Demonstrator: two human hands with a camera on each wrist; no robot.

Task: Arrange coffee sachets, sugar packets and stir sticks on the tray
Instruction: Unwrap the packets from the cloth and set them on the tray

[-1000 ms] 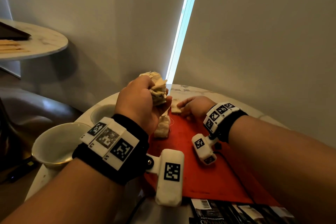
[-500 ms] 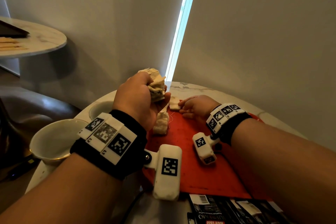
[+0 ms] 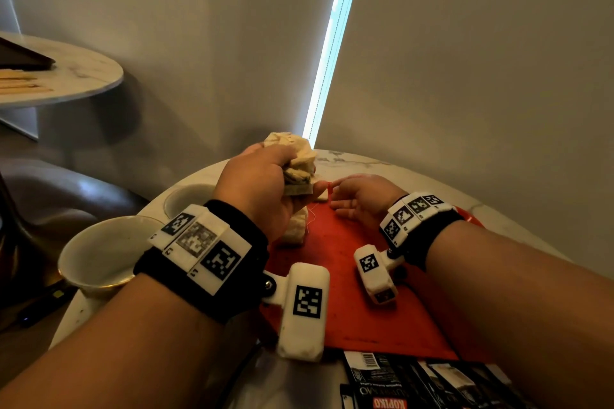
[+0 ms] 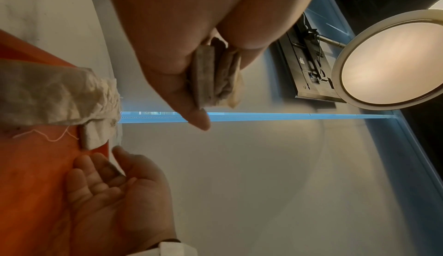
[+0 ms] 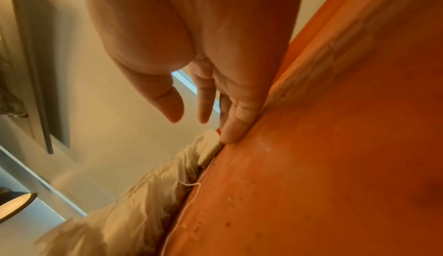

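I see marble counter (image 3: 365, 161), grey walls | red tray (image 3: 349, 276): pale packets (image 3: 295, 229) far-left | left hand (image 3: 262, 189) grips packet bundle (image 3: 299, 163) | right hand (image 3: 362, 196) relaxed, empty

Both bare forearms wear black wristbands (image 3: 428, 236) topped with white blocks printed with black square codes; a white camera pod (image 3: 304, 310), coded too, hangs below each wrist.

Open red floor across the middle and near part of the tray (image 3: 349, 292). Crumpled beige packets (image 3: 295, 226) lined along its far-left edge, right hand (image 3: 362, 196) just beside them at the far rim. Two white cups (image 3: 99, 252) crowding the table left of the tray; black sachets (image 3: 415, 385) lying along its near edge.
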